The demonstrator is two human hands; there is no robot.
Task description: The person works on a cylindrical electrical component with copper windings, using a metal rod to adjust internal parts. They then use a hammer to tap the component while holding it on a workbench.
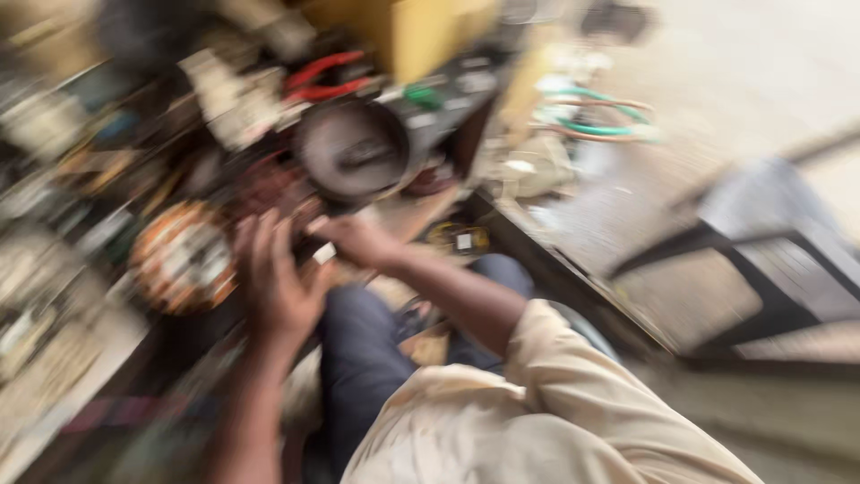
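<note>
From the head camera everything I see is smeared by motion blur. My left hand [278,282] is spread open, fingers loose, gripping nothing, just beside a round copper-wound motor stator [184,255] lying on the cluttered table [54,376]. My right hand [358,240] sits near a small white piece [324,254]; I cannot tell whether it pinches it. Above both hands stands a dark, round metal housing [354,152] with a smooth hollow face. Red-handled pliers [327,76] lie beyond it. Coiled green and copper wire [596,116] rests to the right.
</note>
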